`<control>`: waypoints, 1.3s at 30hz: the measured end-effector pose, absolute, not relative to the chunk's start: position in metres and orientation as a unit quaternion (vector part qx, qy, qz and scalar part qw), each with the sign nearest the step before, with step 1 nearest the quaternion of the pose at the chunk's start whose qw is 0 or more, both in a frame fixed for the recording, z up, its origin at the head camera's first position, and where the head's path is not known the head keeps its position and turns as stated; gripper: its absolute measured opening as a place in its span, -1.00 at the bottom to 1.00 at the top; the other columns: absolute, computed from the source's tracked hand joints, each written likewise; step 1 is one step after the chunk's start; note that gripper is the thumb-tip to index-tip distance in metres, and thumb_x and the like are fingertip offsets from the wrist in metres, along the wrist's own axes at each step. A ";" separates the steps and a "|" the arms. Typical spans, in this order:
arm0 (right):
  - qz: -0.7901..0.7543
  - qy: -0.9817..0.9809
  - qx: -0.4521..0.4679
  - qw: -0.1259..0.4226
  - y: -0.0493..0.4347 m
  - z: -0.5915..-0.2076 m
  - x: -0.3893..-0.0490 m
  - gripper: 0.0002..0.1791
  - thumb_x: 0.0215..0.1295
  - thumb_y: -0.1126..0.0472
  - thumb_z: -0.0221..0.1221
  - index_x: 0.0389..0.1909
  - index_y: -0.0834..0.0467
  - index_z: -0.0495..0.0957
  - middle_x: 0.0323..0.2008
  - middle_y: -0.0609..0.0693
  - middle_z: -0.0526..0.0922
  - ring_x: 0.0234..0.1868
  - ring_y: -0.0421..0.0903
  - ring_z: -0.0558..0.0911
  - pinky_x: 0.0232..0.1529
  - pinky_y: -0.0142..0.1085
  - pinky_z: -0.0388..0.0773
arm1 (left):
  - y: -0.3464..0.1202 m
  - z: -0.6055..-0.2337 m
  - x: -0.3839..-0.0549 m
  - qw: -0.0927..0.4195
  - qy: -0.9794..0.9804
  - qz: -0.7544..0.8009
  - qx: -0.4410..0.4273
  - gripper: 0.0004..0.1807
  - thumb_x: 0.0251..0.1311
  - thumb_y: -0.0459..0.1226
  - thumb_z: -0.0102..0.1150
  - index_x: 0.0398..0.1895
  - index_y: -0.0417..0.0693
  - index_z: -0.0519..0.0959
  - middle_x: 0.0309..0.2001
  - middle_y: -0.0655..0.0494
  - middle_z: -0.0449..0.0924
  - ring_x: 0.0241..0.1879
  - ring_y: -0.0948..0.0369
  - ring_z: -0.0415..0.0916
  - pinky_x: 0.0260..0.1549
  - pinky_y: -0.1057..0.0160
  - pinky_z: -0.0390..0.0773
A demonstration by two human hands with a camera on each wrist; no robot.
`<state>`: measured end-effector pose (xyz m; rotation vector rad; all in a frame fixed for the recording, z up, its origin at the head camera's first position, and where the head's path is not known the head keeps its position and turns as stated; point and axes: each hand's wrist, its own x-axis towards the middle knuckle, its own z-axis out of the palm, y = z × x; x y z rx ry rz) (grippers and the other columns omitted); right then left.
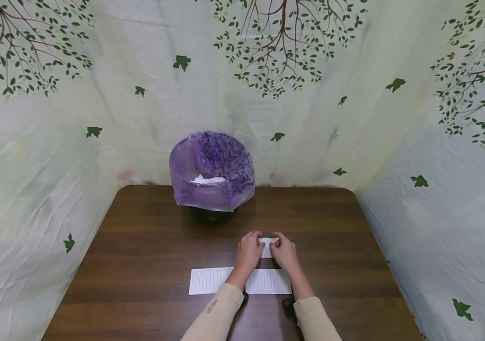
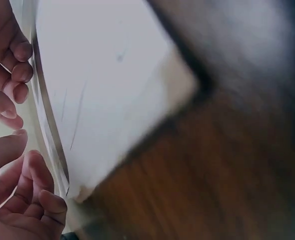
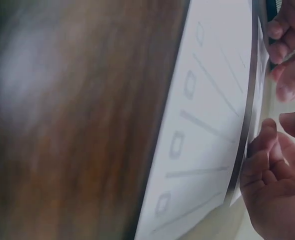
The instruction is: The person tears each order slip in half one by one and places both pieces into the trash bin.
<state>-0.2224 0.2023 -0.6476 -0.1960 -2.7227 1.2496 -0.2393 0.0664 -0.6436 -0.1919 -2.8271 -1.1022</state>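
My left hand (image 1: 248, 253) and right hand (image 1: 285, 253) come together over a small white sheet of paper (image 1: 267, 248), one at each side of it. Both hands have curled fingers, with the thumbs close together, and they grip the sheet near its far edge. The hands hide its outer parts. Nearer me lie two white printed strips of paper, a left one (image 1: 210, 280) and a right one (image 1: 268, 282), each marked with rows of thin lines. The right wrist view shows printed lines and small boxes on one paper (image 3: 197, 120); the left wrist view is blurred.
A black bin (image 1: 212, 216) with a purple plastic liner (image 1: 191, 194) stands at the back of the brown wooden table (image 1: 140, 237). White crumpled paper (image 1: 208, 180) lies inside it. Pale curtains with a leaf print (image 1: 302, 161) hang behind and on both sides.
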 end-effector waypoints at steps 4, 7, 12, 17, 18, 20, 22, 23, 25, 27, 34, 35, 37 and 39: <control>0.395 -0.914 -0.069 0.056 0.199 -0.648 -0.224 -0.62 0.36 0.32 0.27 0.18 0.27 0.65 -0.43 0.05 0.68 -0.43 -0.13 0.56 -0.32 -0.23 0.52 | 0.067 -0.645 -0.241 0.046 -0.932 -0.355 -0.061 -0.71 0.22 -0.29 0.52 -0.01 -0.11 0.74 -0.38 0.13 0.58 -0.41 0.15 0.56 -0.33 0.14 0.61; 0.383 -0.920 -0.073 0.049 0.196 -0.648 -0.225 -0.61 0.36 0.32 0.27 0.18 0.29 0.66 -0.43 0.05 0.67 -0.42 -0.11 0.55 -0.29 -0.21 0.53 | 0.068 -0.648 -0.241 0.041 -0.935 -0.346 -0.060 -0.68 0.20 -0.30 0.53 0.02 -0.13 0.74 -0.34 0.08 0.61 -0.38 0.09 0.61 -0.29 0.07 0.65; 0.358 -0.930 -0.073 0.047 0.193 -0.647 -0.223 -0.65 0.35 0.32 0.28 0.12 0.32 0.70 -0.44 0.07 0.68 -0.43 -0.07 0.55 -0.33 -0.18 0.51 | 0.069 -0.652 -0.238 0.039 -0.942 -0.326 -0.068 -0.64 0.17 -0.31 0.55 0.03 -0.21 0.75 -0.19 -0.06 0.71 -0.21 -0.07 0.72 -0.14 -0.07 0.72; 0.335 -0.937 -0.068 0.075 0.192 -0.650 -0.224 -0.72 0.30 0.34 0.32 0.00 0.32 0.74 -0.47 0.08 0.70 -0.44 -0.02 0.60 -0.38 -0.12 0.54 | 0.071 -0.653 -0.238 0.041 -0.947 -0.309 -0.072 -0.65 0.17 -0.30 0.54 0.03 -0.20 0.78 -0.17 -0.06 0.71 -0.17 -0.10 0.73 -0.14 -0.08 0.72; 0.334 -0.937 -0.068 0.079 0.192 -0.650 -0.224 -0.74 0.29 0.34 0.33 -0.02 0.32 0.75 -0.48 0.08 0.70 -0.44 -0.01 0.61 -0.37 -0.11 0.55 | 0.071 -0.653 -0.238 0.041 -0.949 -0.305 -0.071 -0.65 0.17 -0.30 0.54 0.04 -0.18 0.79 -0.17 -0.05 0.71 -0.18 -0.10 0.73 -0.15 -0.08 0.72; 0.334 -0.936 -0.068 0.086 0.192 -0.650 -0.224 -0.77 0.28 0.34 0.34 -0.07 0.32 0.75 -0.48 0.09 0.70 -0.44 0.00 0.62 -0.38 -0.10 0.55 | 0.072 -0.653 -0.239 0.038 -0.949 -0.304 -0.070 -0.64 0.18 -0.30 0.54 0.05 -0.18 0.79 -0.16 -0.05 0.71 -0.18 -0.10 0.72 -0.16 -0.07 0.71; 0.333 -0.936 -0.067 0.092 0.191 -0.650 -0.224 -0.80 0.28 0.34 0.34 -0.11 0.31 0.75 -0.47 0.09 0.71 -0.44 0.01 0.63 -0.38 -0.09 0.56 | 0.072 -0.652 -0.239 0.035 -0.949 -0.305 -0.070 -0.64 0.20 -0.30 0.53 0.06 -0.18 0.78 -0.15 -0.06 0.71 -0.17 -0.10 0.72 -0.15 -0.08 0.72; 0.333 -0.936 -0.068 0.091 0.191 -0.649 -0.223 -0.82 0.28 0.34 0.34 -0.13 0.31 0.75 -0.47 0.10 0.71 -0.43 0.01 0.63 -0.37 -0.09 0.56 | 0.072 -0.651 -0.239 0.033 -0.949 -0.306 -0.070 -0.64 0.20 -0.29 0.53 0.07 -0.18 0.78 -0.14 -0.06 0.71 -0.16 -0.10 0.73 -0.14 -0.08 0.72; 0.335 -0.935 -0.072 0.089 0.191 -0.649 -0.223 -0.85 0.29 0.33 0.34 -0.17 0.30 0.75 -0.46 0.10 0.72 -0.43 0.01 0.64 -0.36 -0.09 0.58 | 0.073 -0.650 -0.239 0.030 -0.948 -0.308 -0.069 -0.64 0.21 -0.29 0.53 0.06 -0.18 0.78 -0.14 -0.07 0.72 -0.15 -0.10 0.73 -0.13 -0.07 0.73; 0.339 -0.934 -0.078 0.082 0.191 -0.647 -0.223 -0.89 0.32 0.32 0.33 -0.20 0.29 0.74 -0.44 0.10 0.73 -0.43 0.00 0.63 -0.35 -0.11 0.58 | 0.073 -0.649 -0.238 0.030 -0.946 -0.314 -0.067 -0.66 0.21 -0.29 0.53 0.05 -0.17 0.78 -0.15 -0.07 0.72 -0.16 -0.09 0.74 -0.13 -0.07 0.73; 0.353 -0.930 -0.082 0.063 0.192 -0.644 -0.222 -0.92 0.41 0.29 0.30 -0.24 0.24 0.70 -0.43 0.09 0.71 -0.47 -0.08 0.57 -0.41 -0.24 0.50 | 0.071 -0.651 -0.237 0.045 -0.942 -0.325 -0.067 -0.81 0.21 -0.29 0.53 -0.14 -0.08 0.76 -0.26 0.01 0.68 -0.25 -0.04 0.71 -0.22 -0.02 0.72; 0.354 -0.930 -0.080 0.063 0.192 -0.644 -0.222 -0.92 0.42 0.29 0.29 -0.25 0.23 0.70 -0.45 0.08 0.69 -0.48 -0.08 0.55 -0.43 -0.25 0.48 | 0.071 -0.652 -0.237 0.046 -0.943 -0.323 -0.068 -0.84 0.22 -0.28 0.53 -0.18 -0.06 0.75 -0.27 0.03 0.67 -0.26 -0.03 0.71 -0.22 -0.01 0.72; 0.353 -0.930 -0.076 0.067 0.192 -0.644 -0.222 -0.92 0.42 0.28 0.30 -0.27 0.21 0.70 -0.49 0.04 0.66 -0.51 -0.11 0.52 -0.46 -0.27 0.43 | 0.070 -0.653 -0.238 0.052 -0.943 -0.320 -0.071 -0.89 0.24 -0.28 0.51 -0.26 -0.05 0.72 -0.30 0.06 0.66 -0.27 -0.02 0.71 -0.25 0.00 0.71; 0.353 -0.930 -0.070 0.072 0.192 -0.644 -0.222 -0.92 0.41 0.27 0.30 -0.27 0.19 0.72 -0.51 0.01 0.63 -0.52 -0.12 0.50 -0.46 -0.27 0.41 | 0.068 -0.654 -0.239 0.060 -0.943 -0.317 -0.075 -0.91 0.27 -0.28 0.48 -0.31 -0.05 0.71 -0.33 0.07 0.66 -0.27 -0.01 0.71 -0.24 0.01 0.71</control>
